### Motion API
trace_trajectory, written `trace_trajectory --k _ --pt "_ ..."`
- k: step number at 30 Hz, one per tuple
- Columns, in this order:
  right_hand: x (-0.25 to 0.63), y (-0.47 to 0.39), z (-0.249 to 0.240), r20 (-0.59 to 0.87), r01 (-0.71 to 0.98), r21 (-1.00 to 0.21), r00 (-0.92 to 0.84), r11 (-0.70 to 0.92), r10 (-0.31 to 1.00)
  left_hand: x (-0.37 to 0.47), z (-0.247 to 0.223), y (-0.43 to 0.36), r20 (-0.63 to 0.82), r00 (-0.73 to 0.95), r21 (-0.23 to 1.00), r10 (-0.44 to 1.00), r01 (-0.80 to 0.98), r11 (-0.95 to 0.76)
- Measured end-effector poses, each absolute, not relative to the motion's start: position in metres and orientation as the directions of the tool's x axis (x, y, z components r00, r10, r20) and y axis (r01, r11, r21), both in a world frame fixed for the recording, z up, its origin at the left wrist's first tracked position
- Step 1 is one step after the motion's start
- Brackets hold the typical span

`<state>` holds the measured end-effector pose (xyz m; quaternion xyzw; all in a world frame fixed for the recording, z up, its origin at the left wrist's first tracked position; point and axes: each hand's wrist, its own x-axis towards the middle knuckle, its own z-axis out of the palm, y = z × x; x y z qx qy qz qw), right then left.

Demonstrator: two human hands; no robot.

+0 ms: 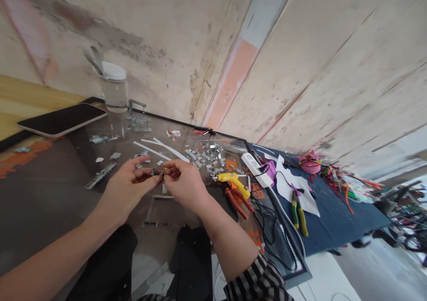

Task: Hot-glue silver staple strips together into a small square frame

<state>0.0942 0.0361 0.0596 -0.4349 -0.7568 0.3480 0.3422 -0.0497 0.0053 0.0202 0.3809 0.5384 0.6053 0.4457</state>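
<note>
Over the dark glass table, my left hand and my right hand meet at the fingertips. A small dark piece shows between them, too small to name. Both hands pinch at it. Below them on the glass lies a thin metallic frame piece. Small silvery pieces are heaped beyond my right hand, and white strips lie behind both hands. A flat metallic strip rests left of my left hand.
A phone and a lidded jar stand at the back left. To the right are a yellow glue gun, red-handled pliers, a power strip, cables and green-handled pliers on blue cloth.
</note>
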Motion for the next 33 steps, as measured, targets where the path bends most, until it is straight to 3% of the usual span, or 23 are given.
trace_trajectory --k 6,15,25,33 --pt "0.097 0.040 0.063 0.121 0.392 -0.876 -0.387 0.282 0.914 -0.050 0.018 0.007 -0.023 -0.298 0.991 0.954 -0.133 -0.018" --pt "0.092 0.040 0.054 0.144 0.417 -0.866 -0.319 0.275 0.937 -0.048 0.024 0.003 0.038 -0.309 0.998 0.950 -0.034 -0.051" --pt "0.097 0.041 0.055 0.199 0.588 -0.718 -0.340 0.373 0.919 -0.048 0.022 0.003 0.126 -0.306 0.992 0.944 0.035 -0.121" --pt "0.103 0.043 0.061 0.078 0.517 -0.805 -0.393 0.291 0.916 -0.047 0.024 0.003 0.098 -0.274 0.995 0.957 -0.009 -0.104"
